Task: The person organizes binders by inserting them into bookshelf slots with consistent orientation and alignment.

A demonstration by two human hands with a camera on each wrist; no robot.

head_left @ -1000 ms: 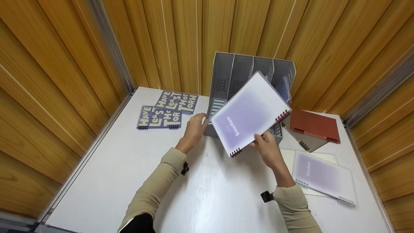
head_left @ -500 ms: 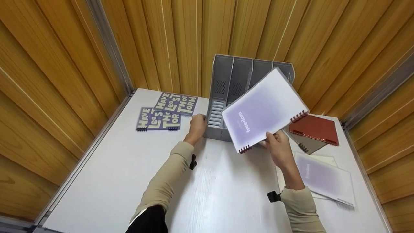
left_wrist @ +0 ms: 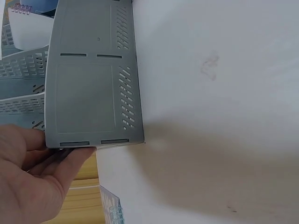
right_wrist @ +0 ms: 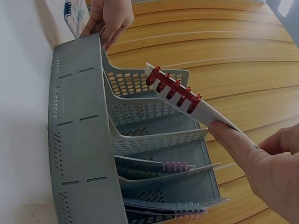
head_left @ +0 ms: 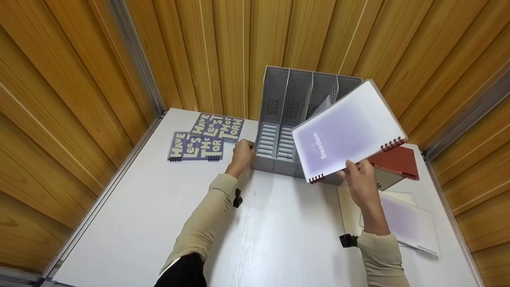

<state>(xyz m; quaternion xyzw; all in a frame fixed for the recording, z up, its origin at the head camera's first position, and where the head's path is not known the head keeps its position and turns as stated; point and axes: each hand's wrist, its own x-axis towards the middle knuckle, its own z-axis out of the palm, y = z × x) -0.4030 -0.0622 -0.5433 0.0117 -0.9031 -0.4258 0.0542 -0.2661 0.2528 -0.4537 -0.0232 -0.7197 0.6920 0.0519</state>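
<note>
Pinched in the right hand (head_left: pixel 364 183), thumb on the cover and fingers behind: a white-and-purple "freedom" spiral notebook (head_left: pixel 350 129). Position: raised and tilted, in front of the right part of a grey four-compartment file rack (head_left: pixel 275 166) as seen from the head view; dark red rings toward the person. Contact between notebook and rack: cannot tell.

Gripped in the left hand (head_left: pixel 242 155), fingers curled about the end wall: near left corner of the rack.

Right wrist view, third compartment from left: a pink-ringed notebook (right_wrist: pixel 140 162). Fourth: at least one clear-ringed notebook (right_wrist: pixel 152 205); count unclear.

On the white table (head_left: pixel 259 239), left side: two overlapping purple "HAVE LEAST" notebooks (head_left: pixel 223 124). Right side: a red notebook (head_left: pixel 398 159) partly over a beige notebook (head_left: pixel 385 177); nearer, a lilac-and-white notebook (head_left: pixel 410 223), partly hidden by the right forearm (head_left: pixel 380 249).
</note>
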